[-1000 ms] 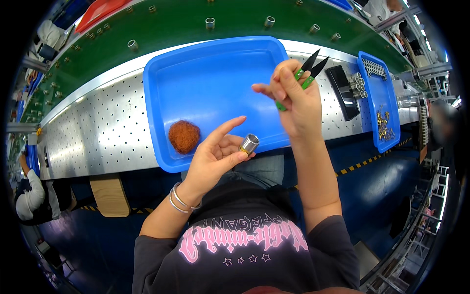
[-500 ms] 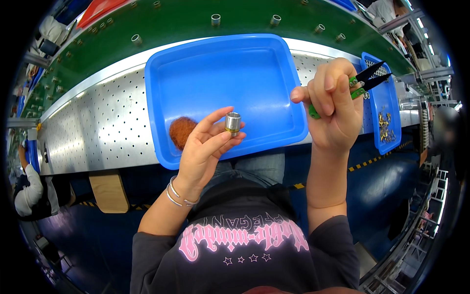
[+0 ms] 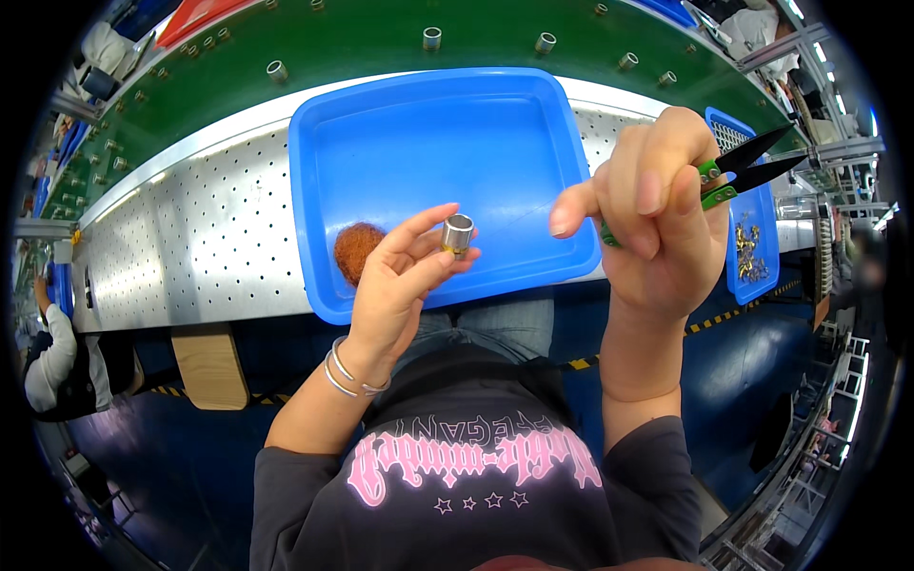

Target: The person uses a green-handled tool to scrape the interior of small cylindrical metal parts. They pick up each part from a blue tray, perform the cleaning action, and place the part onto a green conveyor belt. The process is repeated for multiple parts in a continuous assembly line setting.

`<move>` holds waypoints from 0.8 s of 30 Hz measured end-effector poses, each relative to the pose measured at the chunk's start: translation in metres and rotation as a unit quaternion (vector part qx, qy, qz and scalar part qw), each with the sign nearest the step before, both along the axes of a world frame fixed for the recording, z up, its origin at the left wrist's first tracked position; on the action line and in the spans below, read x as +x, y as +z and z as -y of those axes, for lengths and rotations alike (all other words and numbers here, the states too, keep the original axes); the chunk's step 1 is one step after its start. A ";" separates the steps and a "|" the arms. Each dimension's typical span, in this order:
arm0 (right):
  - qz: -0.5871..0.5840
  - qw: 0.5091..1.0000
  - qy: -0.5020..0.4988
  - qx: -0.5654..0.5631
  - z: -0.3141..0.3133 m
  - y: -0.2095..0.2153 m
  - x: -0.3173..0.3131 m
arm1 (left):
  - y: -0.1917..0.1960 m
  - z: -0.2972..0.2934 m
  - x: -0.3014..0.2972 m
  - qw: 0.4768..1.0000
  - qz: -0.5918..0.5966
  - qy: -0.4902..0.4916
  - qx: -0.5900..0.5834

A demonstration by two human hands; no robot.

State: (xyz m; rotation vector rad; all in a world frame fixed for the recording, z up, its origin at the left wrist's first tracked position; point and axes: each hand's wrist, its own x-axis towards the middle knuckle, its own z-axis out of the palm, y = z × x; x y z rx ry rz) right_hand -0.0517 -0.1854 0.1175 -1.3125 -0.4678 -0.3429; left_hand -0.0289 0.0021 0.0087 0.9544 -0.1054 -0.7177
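My left hand (image 3: 395, 276) pinches a short metal sleeve (image 3: 457, 234) between thumb and fingers, its open end up, with a yellowish band near the bottom. It is over the near part of a large blue tray (image 3: 438, 162). A rust-brown scouring pad (image 3: 358, 251) lies in the tray just left of that hand. Raised over the tray's right side, my right hand (image 3: 662, 214) is closed round green-handled thread snips (image 3: 752, 167). Their black blades point right and stand apart. My right index finger is stretched toward the left; part of the handle is hidden in the palm.
Beyond the perforated metal bench (image 3: 190, 228) runs a green conveyor (image 3: 352, 48) carrying several metal sleeves (image 3: 432, 38). A smaller blue tray (image 3: 752, 224) at right holds small brass-coloured parts. A wooden stool (image 3: 210, 366) stands at lower left, and a person (image 3: 52, 357) sits at far left.
My right hand has come slightly nearer the camera, and the snips have moved right. My left hand has barely moved with the sleeve. The sleeves on the conveyor have shifted slightly right.
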 end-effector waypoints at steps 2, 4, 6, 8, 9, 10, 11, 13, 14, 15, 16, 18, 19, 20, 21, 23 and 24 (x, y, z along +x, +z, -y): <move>0.000 1.000 0.003 -0.012 -0.001 0.001 0.001 | -0.001 0.000 0.000 1.000 0.012 0.007 0.007; -0.003 1.000 0.004 -0.021 -0.001 0.002 0.001 | -0.001 0.000 -0.001 1.000 0.014 0.010 0.011; -0.010 1.000 0.005 -0.022 -0.002 0.002 0.000 | 0.000 0.000 -0.001 1.000 0.009 0.011 0.012; -0.015 1.000 0.006 -0.020 -0.003 0.001 0.000 | -0.003 -0.001 -0.001 1.000 0.013 0.010 0.011; -0.017 1.000 0.003 -0.021 -0.004 0.001 0.000 | -0.003 -0.001 -0.001 1.000 0.015 0.008 0.010; -0.019 1.000 0.001 -0.022 -0.005 0.000 -0.001 | -0.004 0.000 -0.001 1.000 0.018 0.008 0.010; -0.020 0.999 -0.003 -0.025 -0.006 0.000 -0.001 | -0.004 0.000 -0.001 1.000 0.021 0.009 0.010; -0.020 0.999 -0.005 -0.026 -0.008 -0.001 -0.002 | -0.003 0.001 -0.002 0.999 0.029 0.015 0.014; -0.020 1.000 -0.004 -0.024 -0.010 -0.001 -0.002 | -0.002 0.001 -0.003 0.999 0.033 0.020 0.016; -0.018 1.000 -0.005 -0.024 -0.011 -0.001 -0.002 | -0.001 0.002 -0.003 0.999 0.038 0.025 0.018; -0.016 1.000 -0.005 -0.023 -0.013 -0.001 -0.002 | -0.001 0.003 -0.004 0.998 0.045 0.026 0.019; -0.013 1.000 -0.012 -0.024 -0.015 0.001 -0.001 | 0.000 0.004 -0.004 0.998 0.059 0.030 0.020; -0.013 1.000 -0.015 -0.024 -0.015 0.002 0.000 | -0.001 0.004 -0.004 0.997 0.064 0.022 0.021; -0.014 0.999 -0.020 -0.025 -0.016 0.004 0.001 | -0.004 0.004 -0.003 0.997 0.070 0.013 0.023; -0.011 0.999 -0.024 -0.021 -0.016 0.003 0.003 | -0.006 0.004 -0.002 0.997 0.076 0.004 0.024; -0.002 0.999 -0.032 -0.010 -0.017 0.000 0.008 | -0.008 0.002 -0.002 0.997 0.073 -0.008 0.025; -0.009 0.999 -0.049 -0.012 -0.017 -0.001 0.011 | -0.009 0.002 -0.002 0.997 0.071 -0.016 0.025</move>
